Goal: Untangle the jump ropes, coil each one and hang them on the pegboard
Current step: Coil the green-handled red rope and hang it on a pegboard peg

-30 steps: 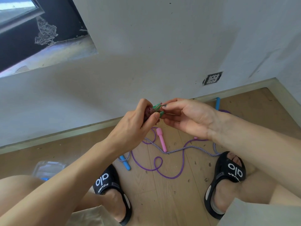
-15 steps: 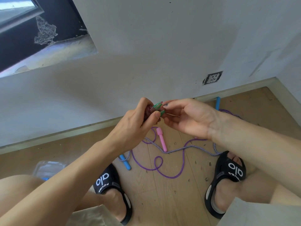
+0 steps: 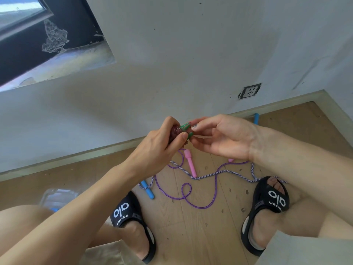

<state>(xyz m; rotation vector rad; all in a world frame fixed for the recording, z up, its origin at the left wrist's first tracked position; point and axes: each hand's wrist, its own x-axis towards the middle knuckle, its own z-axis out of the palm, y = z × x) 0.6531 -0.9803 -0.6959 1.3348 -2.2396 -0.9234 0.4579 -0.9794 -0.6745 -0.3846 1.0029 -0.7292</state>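
My left hand [image 3: 158, 146] grips a small coiled bundle of dark red rope [image 3: 175, 131] with green handles [image 3: 185, 127] sticking out of it, held above the floor. My right hand [image 3: 219, 138] pinches at the bundle's green ends from the right. On the wooden floor below lie two tangled ropes: a purple rope [image 3: 183, 196] with a pink handle [image 3: 190, 163], and a blue-and-white striped rope [image 3: 208, 175] with blue handles [image 3: 148, 190] [image 3: 256, 118]. The pegboard is out of view.
My two feet in black slippers [image 3: 133, 222] [image 3: 267, 207] stand either side of the ropes. A clear plastic container [image 3: 57, 196] lies at the left by my knee. The wall, skirting and a socket [image 3: 250, 91] are close ahead.
Both hands have stayed close together on the red bundle; the fingers have shifted only slightly.
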